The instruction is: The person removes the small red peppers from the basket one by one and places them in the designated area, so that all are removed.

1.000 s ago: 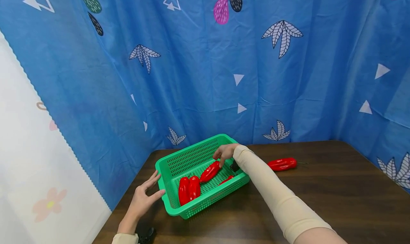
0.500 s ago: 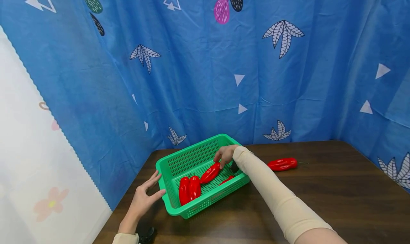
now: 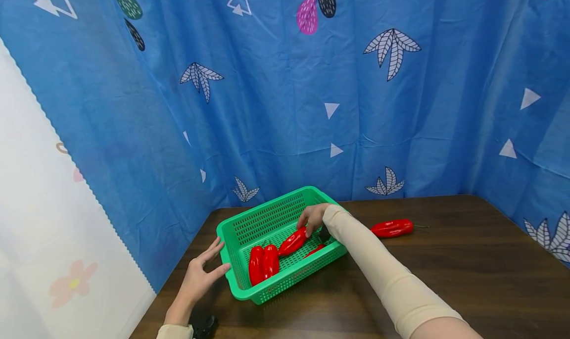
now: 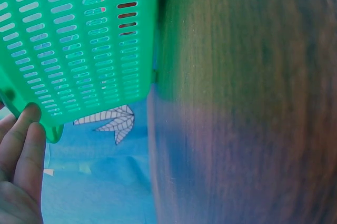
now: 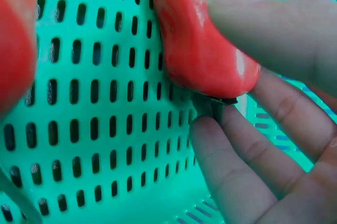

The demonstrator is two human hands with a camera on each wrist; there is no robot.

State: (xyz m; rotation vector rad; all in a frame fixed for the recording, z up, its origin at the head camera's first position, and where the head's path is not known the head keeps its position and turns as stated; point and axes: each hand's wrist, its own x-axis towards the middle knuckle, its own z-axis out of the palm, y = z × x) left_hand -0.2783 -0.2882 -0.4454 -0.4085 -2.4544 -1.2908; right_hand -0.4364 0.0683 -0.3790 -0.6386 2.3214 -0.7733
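A green slotted plastic basket (image 3: 287,279) stands on the dark wooden table. My right hand (image 3: 312,217) reaches inside it and holds the upper end of a long red pepper (image 3: 292,242). In the right wrist view the thumb presses on top of this pepper (image 5: 210,39), and the fingers lie at its stem end. My left hand (image 3: 199,278) touches the basket's left end, thumb and fingers spread apart. In the left wrist view the left fingers (image 4: 23,150) are fairly straight against the basket's outer side (image 4: 73,34). The right hand's sleeve hides part of the basket.
Two red peppers (image 3: 263,265) lie side by side in the basket's left part; another pepper (image 3: 315,250) shows near its front wall. One more pepper (image 3: 392,228) lies on the table (image 3: 467,260) to the right. A blue curtain (image 3: 276,106) hangs behind the table.
My right hand has come slightly lower, its fingers closing on the end of the pepper. The left hand and basket have stayed in place.
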